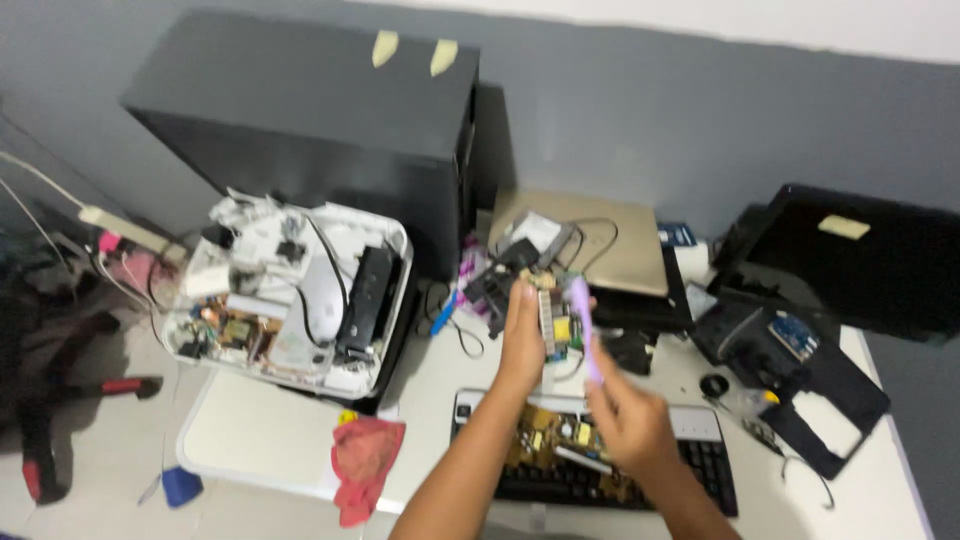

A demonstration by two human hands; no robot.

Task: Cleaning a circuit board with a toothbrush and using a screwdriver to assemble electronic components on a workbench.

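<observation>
White desk (250,430) against grey wall (640,110) — black tower (310,110), keyboard (715,465), red cloth (362,460)

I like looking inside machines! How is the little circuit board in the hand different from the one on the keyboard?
The small circuit board is held up on edge by the left hand; the brown circuit board lies flat on the keyboard. The held one looks smaller and greener. Both carry yellow parts.

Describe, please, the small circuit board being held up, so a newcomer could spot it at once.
Start at the black keyboard at the desk's front edge. Just above it, the left hand holds up a small circuit board. Unlike the bigger brown board lying on the keyboard, it is raised off the desk.
</observation>
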